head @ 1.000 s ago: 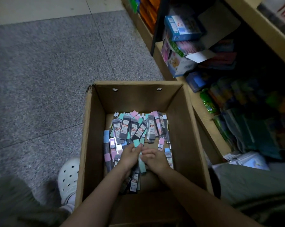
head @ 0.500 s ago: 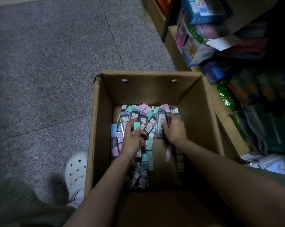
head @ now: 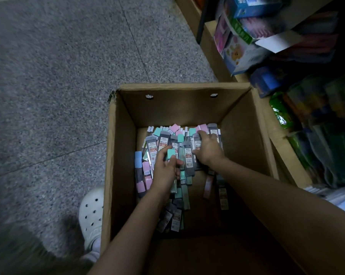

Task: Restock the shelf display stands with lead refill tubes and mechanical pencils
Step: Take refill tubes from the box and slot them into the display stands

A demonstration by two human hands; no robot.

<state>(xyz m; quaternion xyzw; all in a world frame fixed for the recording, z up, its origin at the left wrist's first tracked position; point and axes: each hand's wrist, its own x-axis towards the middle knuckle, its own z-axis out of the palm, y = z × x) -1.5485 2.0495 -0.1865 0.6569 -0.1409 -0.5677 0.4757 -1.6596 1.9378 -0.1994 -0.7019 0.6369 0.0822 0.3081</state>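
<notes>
Early stage, nothing shelved yet: left hand (head: 164,171) gripping teal-capped lead refill tubes (head: 171,155), right hand (head: 207,149) curled on grey tubes (head: 196,143) inside cardboard box (head: 120,155), most stock remaining.

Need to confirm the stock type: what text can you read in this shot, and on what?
"0.7": grey lead refill tubes in the cardboard box.
"100": red label on those tubes.
Brand line on the tube caps: too small.
Shelf packages: blurred, unreadable.
</notes>
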